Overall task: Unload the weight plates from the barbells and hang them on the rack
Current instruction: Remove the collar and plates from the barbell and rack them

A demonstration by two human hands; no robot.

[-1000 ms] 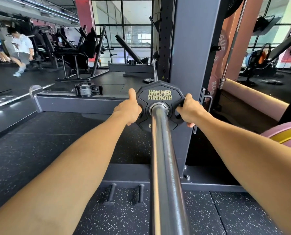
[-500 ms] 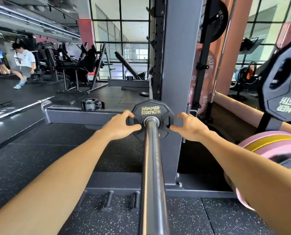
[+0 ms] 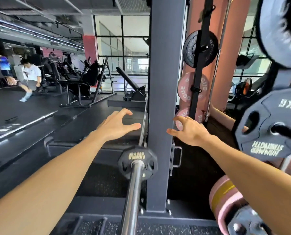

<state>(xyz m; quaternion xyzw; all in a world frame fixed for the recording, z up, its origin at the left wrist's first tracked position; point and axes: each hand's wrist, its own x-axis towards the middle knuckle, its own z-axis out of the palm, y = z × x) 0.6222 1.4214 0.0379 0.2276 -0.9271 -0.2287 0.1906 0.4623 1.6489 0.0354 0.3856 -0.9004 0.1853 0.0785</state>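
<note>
Both hands — left hand (image 3: 115, 127), right hand (image 3: 190, 131) — spread, empty, at twelve o'clock above the small plate (image 3: 138, 162); a careless grab could slide it off the bar (image 3: 133, 192).

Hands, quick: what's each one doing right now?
Left hand: open, fingers loosely curved, holding nothing.
Right hand: open, holding nothing, off the black plate.
</note>
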